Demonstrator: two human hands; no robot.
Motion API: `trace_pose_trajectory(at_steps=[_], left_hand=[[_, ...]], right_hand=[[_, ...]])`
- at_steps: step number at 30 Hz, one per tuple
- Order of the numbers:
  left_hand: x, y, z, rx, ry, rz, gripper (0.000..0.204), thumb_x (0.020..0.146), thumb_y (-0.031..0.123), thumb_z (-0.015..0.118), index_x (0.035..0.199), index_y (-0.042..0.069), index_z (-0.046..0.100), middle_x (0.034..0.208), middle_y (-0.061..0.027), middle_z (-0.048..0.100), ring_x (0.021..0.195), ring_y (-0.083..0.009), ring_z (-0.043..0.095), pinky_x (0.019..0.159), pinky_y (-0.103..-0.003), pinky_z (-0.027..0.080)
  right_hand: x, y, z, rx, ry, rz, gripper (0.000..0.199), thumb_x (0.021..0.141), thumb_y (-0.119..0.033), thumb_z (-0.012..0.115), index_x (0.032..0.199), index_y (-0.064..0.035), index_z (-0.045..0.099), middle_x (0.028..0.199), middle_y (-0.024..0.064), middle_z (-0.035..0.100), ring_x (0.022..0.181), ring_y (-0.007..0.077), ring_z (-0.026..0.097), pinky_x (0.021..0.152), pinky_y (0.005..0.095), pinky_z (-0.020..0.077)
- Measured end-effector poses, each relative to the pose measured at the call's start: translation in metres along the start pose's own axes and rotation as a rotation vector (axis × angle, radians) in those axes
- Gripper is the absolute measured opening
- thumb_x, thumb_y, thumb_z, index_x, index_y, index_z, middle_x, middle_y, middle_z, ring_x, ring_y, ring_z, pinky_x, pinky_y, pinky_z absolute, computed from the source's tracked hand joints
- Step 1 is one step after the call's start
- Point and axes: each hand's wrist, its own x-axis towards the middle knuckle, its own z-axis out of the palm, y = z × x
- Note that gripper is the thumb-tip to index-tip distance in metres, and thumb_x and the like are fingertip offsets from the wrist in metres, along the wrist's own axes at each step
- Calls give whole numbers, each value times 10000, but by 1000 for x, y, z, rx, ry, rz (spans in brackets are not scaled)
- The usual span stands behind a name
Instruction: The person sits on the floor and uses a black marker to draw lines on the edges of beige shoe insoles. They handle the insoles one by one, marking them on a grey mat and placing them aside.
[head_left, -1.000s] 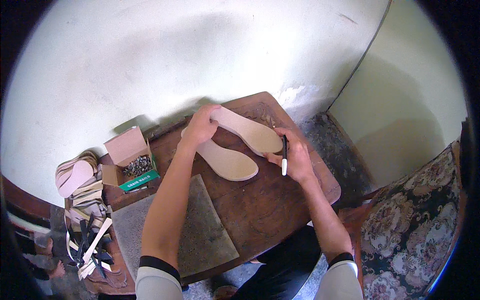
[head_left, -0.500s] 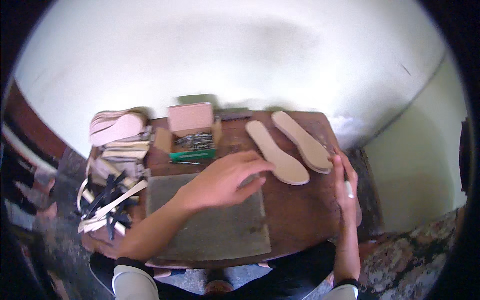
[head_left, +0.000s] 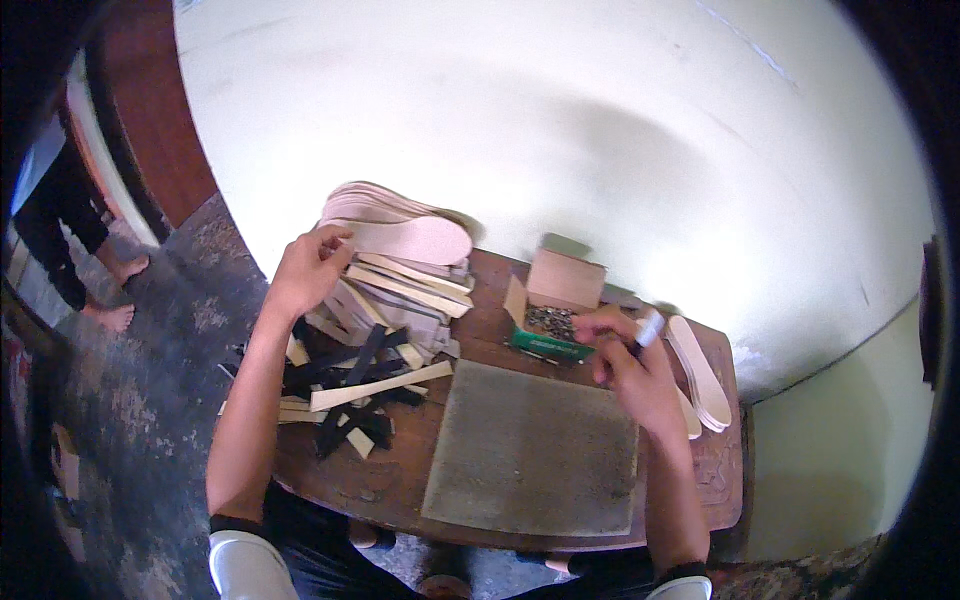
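Observation:
A stack of pink shoe insoles [head_left: 395, 205] lies at the back left of the wooden table. My left hand [head_left: 312, 268] is at the left end of the top insole [head_left: 425, 240], fingers closed on its edge. My right hand [head_left: 635, 375] is in front of an open green cardboard box [head_left: 555, 345] of small dark metal pieces [head_left: 550, 320]. Its fingers are curled round a white pen-shaped thing [head_left: 651, 328], slightly blurred. To the right of that hand lie tan insoles [head_left: 697, 375], one partly hidden behind it.
Black and cream strips [head_left: 375, 380] lie piled at the table's left, below grey and cream pieces [head_left: 415, 290]. A flat grey board [head_left: 535, 450] covers the front middle of the wooden table [head_left: 350, 475]. A white wall rises behind. Another person's bare feet [head_left: 115, 300] show at far left.
My view has turned left. My left hand has gone from beside the tan insoles to the pink stack. My right hand has left the tan insoles and come near the box, keeping the white thing.

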Motion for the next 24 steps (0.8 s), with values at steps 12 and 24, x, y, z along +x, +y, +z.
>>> trace_pose_trajectory(at_steps=[12,24], left_hand=[[47,-103,41,-247,50,-103,608,942,185,684,1457,-75,491,1401,-252,621,1302,-331,614,1108,-390,456],[41,-73,32,-306,57,-58,354,940,158,710,1248,-12,675,1111,-197,737,1010,-275,717,913,-384,552]], right_hand=[[173,17,130,-691,-66,11,375,918,-235,579,1091,85,669,1059,349,690,1060,508,663,973,558,507],[184,19,142,-682,176,-5,267,868,-113,618,1060,66,671,1040,319,713,1006,485,695,939,532,543]])
